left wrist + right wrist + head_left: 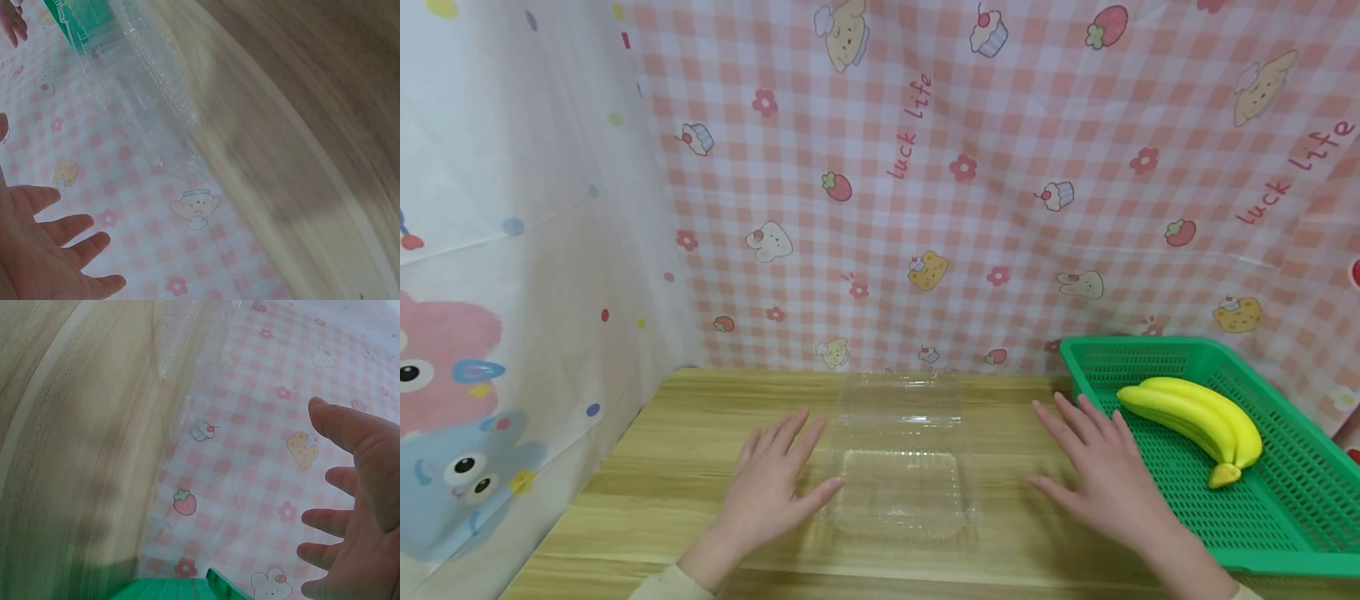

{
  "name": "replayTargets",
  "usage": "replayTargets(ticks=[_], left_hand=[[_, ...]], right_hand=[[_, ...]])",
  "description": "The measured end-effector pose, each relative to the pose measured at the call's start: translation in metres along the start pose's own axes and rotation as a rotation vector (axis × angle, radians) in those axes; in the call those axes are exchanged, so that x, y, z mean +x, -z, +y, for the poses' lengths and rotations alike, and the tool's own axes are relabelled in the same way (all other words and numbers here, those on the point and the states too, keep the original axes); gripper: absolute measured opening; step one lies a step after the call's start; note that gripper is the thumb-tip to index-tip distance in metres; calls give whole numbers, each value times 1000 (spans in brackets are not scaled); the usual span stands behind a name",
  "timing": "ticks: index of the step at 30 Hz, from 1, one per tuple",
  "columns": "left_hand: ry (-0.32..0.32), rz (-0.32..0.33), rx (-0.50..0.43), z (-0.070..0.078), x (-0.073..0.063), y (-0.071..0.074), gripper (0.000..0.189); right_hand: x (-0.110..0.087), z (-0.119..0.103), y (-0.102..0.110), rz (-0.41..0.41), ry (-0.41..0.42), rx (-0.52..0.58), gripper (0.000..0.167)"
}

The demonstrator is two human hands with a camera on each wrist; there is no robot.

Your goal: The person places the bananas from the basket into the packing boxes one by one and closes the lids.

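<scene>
A clear plastic clamshell box (898,492) stands on the wooden table with its lid (898,400) raised at the back. My left hand (778,471) is held to the left of the box, fingers spread, thumb tip close to its side. On the other side my right hand (1097,475) hovers between the box and a green basket (1285,533), its fingers spread too. Neither hand holds anything. In the left wrist view the box (144,81) appears beyond the fingers (81,250). The right wrist view shows the right hand's thumb (350,428) apart from the box.
Yellow bananas (1206,417) lie in the green basket at the right. A pink checked cloth (880,208) hangs behind the table (647,483). Another printed cloth (550,250) hangs along the left side.
</scene>
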State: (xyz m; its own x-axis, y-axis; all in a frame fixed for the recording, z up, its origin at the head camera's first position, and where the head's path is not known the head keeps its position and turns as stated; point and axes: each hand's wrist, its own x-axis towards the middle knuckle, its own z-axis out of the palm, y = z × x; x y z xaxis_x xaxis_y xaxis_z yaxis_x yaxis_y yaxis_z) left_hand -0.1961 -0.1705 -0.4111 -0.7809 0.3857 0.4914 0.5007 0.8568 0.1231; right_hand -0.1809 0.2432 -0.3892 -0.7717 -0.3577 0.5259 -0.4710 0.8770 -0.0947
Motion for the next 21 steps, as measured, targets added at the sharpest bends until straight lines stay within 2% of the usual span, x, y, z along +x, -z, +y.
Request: replayTargets(ticks=[5, 8, 14, 21], left_hand=[[-18, 67, -33, 1, -1, -3, 79], [-5, 83, -68, 1, -1, -5, 78], [64, 86, -149, 4, 0, -6, 78], [164, 49, -346, 5, 3, -5, 76]], right_hand=[[-4, 6, 4, 59, 15, 13, 90], [-6, 9, 7, 83, 21, 17, 88], [-10, 15, 15, 125, 30, 31, 83], [-12, 27, 23, 177, 41, 45, 78]])
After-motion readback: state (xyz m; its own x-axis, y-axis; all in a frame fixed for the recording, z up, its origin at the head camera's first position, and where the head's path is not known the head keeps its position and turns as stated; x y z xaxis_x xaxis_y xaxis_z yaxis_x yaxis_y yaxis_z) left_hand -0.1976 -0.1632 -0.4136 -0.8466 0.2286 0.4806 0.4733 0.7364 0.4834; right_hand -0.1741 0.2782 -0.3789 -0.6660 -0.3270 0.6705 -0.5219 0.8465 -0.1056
